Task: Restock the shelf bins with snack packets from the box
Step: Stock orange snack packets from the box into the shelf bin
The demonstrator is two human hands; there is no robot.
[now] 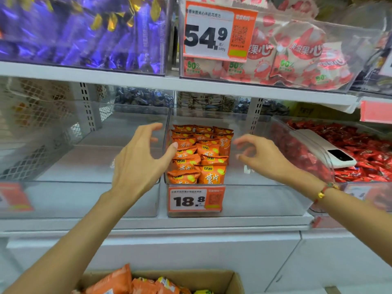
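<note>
Snack packets (135,283) filled the cardboard box (220,279) nearest the camera; puffy and light, they probably crushed easily and were best pinched by a sealed edge. Beyond, the left hand (140,158) and right hand (261,155) hovered apart, fingers loosely spread, holding nothing, beside orange packets (199,153) stacked in the clear bin (254,198).

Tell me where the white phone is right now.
In the head view, the white phone lies at the right, on top of the red packets in the bin right of the orange packets, just beyond the right hand.
</note>
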